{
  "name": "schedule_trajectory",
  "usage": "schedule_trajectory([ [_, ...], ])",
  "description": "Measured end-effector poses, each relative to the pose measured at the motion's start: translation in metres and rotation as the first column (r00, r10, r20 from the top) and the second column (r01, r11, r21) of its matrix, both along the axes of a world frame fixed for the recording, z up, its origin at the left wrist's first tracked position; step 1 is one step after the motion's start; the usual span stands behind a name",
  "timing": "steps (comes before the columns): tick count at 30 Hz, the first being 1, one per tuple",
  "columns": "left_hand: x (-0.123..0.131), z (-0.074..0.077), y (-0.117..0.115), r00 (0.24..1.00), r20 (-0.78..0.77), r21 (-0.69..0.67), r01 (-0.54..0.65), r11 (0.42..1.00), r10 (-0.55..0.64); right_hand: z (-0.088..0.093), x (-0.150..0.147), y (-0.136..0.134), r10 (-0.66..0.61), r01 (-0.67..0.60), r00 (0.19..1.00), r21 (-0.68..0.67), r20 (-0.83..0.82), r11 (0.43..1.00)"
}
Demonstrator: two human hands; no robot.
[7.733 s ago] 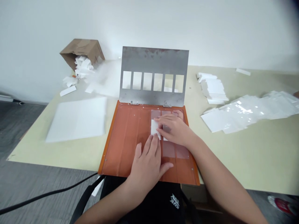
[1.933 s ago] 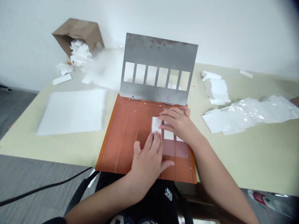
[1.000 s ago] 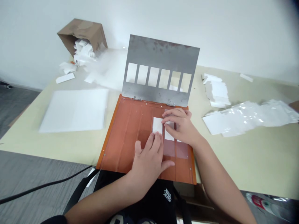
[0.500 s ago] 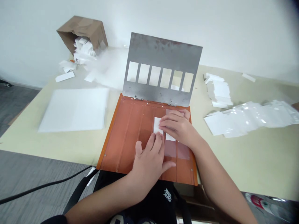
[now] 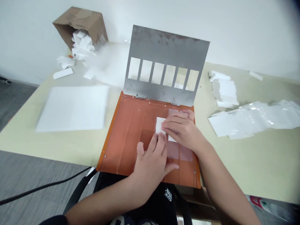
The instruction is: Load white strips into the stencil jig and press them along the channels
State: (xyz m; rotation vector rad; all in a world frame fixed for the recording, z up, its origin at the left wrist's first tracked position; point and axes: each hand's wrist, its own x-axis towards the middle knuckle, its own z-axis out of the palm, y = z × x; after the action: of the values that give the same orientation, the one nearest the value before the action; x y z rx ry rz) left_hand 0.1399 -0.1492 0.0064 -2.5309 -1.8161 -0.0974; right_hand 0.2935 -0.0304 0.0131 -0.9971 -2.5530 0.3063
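A small white card point(image 5: 160, 123) lies on the ridged orange-brown board point(image 5: 124, 131) of a hinged jig. My left hand point(image 5: 152, 159) rests on the board, fingers stretched and thumb out to the side, its fingertips touching the card's lower end. From the right, my right hand point(image 5: 181, 126) lies low over the board with its fingertips on the card's right edge; its thumb is hidden. Beneath the right hand another white card point(image 5: 172, 137) partly shows. Clear plastic strips point(image 5: 186, 153) lie along the board's right side.
The jig's grey metal lid point(image 5: 168, 47), with several rectangular windows, stands raised behind the board. A stack of translucent sheets point(image 5: 72, 107) lies left. Behind it, a cardboard box point(image 5: 98, 26) spills white pieces. White cards point(image 5: 225, 92) and overlapping plastic-covered cards point(image 5: 255, 118) lie right.
The view has shifted slightly. Both hands stay at the white card on the board, with hardly any movement of the fingers.
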Motion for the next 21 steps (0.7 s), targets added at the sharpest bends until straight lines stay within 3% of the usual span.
schedule_trajectory([
  [21,-0.0010,0.0012,0.0023,0.999,-0.031,0.039,0.020,0.999,-0.019,0.0017,0.0010,-0.0012,0.031,-0.031,0.999,0.005,0.011,1.000],
])
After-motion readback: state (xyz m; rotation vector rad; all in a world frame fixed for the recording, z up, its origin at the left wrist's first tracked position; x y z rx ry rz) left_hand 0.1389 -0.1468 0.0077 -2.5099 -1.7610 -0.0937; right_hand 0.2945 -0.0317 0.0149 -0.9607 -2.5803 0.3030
